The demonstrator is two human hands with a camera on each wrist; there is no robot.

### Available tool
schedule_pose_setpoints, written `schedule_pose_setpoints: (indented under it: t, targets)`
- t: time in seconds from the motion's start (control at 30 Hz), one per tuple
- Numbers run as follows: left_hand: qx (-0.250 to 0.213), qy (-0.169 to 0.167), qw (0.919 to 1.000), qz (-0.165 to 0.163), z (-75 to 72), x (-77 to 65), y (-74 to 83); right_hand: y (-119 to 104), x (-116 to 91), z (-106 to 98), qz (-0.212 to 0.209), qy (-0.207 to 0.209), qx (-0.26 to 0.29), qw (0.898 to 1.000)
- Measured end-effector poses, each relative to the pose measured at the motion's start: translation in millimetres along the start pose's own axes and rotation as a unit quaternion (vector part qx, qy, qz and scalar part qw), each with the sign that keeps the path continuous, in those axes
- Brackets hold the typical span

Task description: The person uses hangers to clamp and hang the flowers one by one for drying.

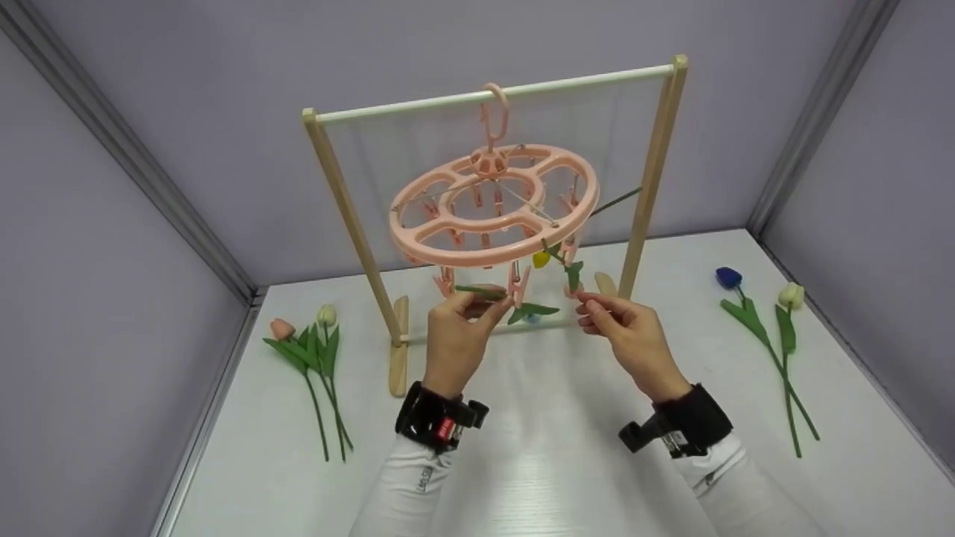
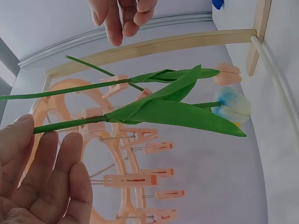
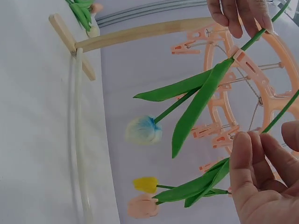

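Beside the pink hanger, the left hand pinches a blue-white tulip that a loose clip could drop, the relaxed right hand seemingly holding nothing.

The hanger at twelve o'clock looked smooth plastic. The two-o'clock post was matt wood; the six-o'clock tabletop shone glossy.
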State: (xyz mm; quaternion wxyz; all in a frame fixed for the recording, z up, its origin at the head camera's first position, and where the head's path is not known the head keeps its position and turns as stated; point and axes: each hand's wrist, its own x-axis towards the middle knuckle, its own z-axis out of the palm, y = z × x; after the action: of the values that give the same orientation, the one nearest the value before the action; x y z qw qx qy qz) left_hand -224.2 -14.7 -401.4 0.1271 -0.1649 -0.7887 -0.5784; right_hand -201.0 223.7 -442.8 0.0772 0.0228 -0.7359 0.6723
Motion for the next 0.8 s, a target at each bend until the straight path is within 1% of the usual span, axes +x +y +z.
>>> schedule_pose_setpoints:
  t: [0.17, 0.33, 0.4, 0.57, 0.7, 0.8]
  targets:
    - [-0.01, 0.0, 0.9999, -0.006, -1.2, -1.3, -4.2, 6, -2, -12, 0.006, 0.013, -0.012, 1.0]
    - [-0.008, 0.013, 0.9999, 0.008, -3.2, -2.6, -10.1, 12, -7, -27, 0.009, 0.023, -0.019, 1.0]
    - [-0.006, 0.016, 0.9998, 0.006, -4.3, -3.5, -12.5, 15, -9, -33, 0.009, 0.027, -0.02, 0.999]
    - [-0.003, 0.004, 0.9997, -0.024, -5.3, -6.7, -19.4, 24, -16, -54, 0.014, 0.046, -0.039, 0.998]
    - [0.011, 0.0, 0.9996, -0.025, -8.2, -12.7, -27.0, 33, -24, -74, 0.023, 0.064, -0.055, 0.996]
    - [0.028, -0.003, 0.9992, -0.028, -9.5, -20.7, -34.7, 39, -32, -92, 0.03, 0.08, -0.085, 0.993]
